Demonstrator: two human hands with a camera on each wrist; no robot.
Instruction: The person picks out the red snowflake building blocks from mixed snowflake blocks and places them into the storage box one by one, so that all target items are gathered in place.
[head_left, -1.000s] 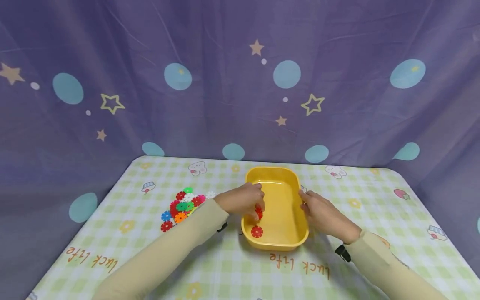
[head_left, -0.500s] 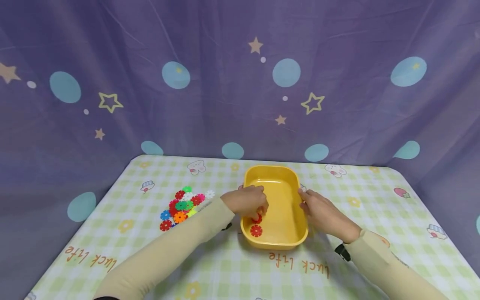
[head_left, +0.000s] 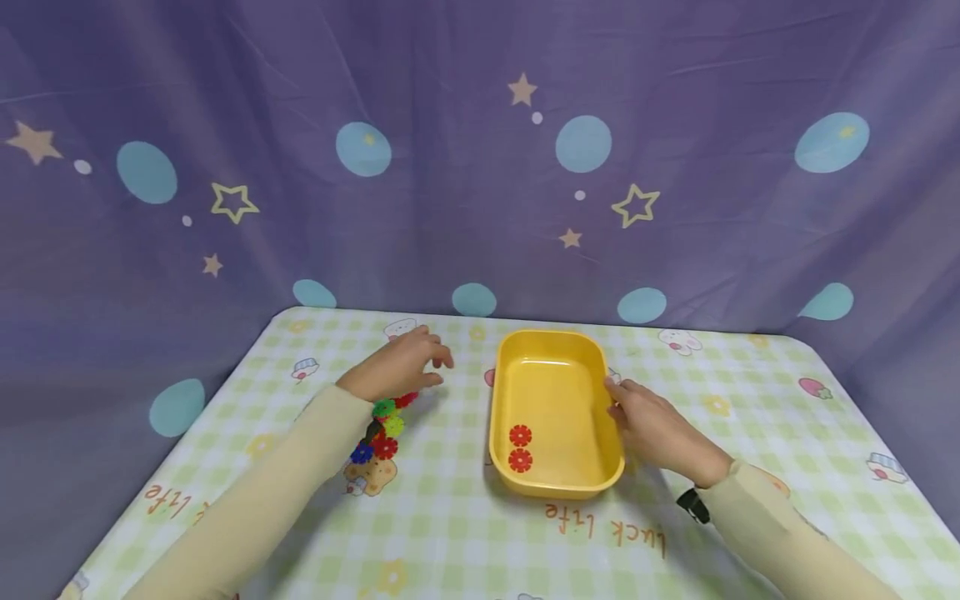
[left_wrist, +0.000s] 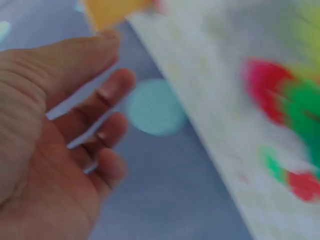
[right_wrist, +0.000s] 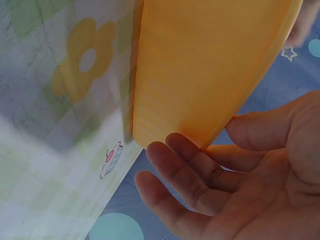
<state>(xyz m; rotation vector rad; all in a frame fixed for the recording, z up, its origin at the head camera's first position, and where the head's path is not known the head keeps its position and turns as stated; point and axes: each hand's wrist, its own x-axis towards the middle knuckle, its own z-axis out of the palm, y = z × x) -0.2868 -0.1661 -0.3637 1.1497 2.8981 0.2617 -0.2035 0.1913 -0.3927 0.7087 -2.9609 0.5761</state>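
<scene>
In the head view my left hand (head_left: pixel 401 364) hovers over a pile of toothed plastic discs (head_left: pixel 386 447), its fingers loosely bent and holding nothing. My sleeve and hand hide much of the pile, which is blurred in the left wrist view. Two red discs (head_left: pixel 521 447) lie one behind the other inside a yellow plastic tray (head_left: pixel 555 490), near its front left. My right hand (head_left: pixel 654 427) grips the tray's right rim. The right wrist view shows the thumb at the rim and fingertips (right_wrist: pixel 177 142) against the outer wall.
A checked cloth (head_left: pixel 450 533) with printed flowers and lettering covers the table. Behind it hangs a purple curtain (head_left: pixel 480 167) with stars and balloons. Each wrist wears a black strap (head_left: pixel 692 505).
My left hand has let go of a red disc in the tray, beside the other one. It has moved left, over the pile. My right hand stays at the rim.
</scene>
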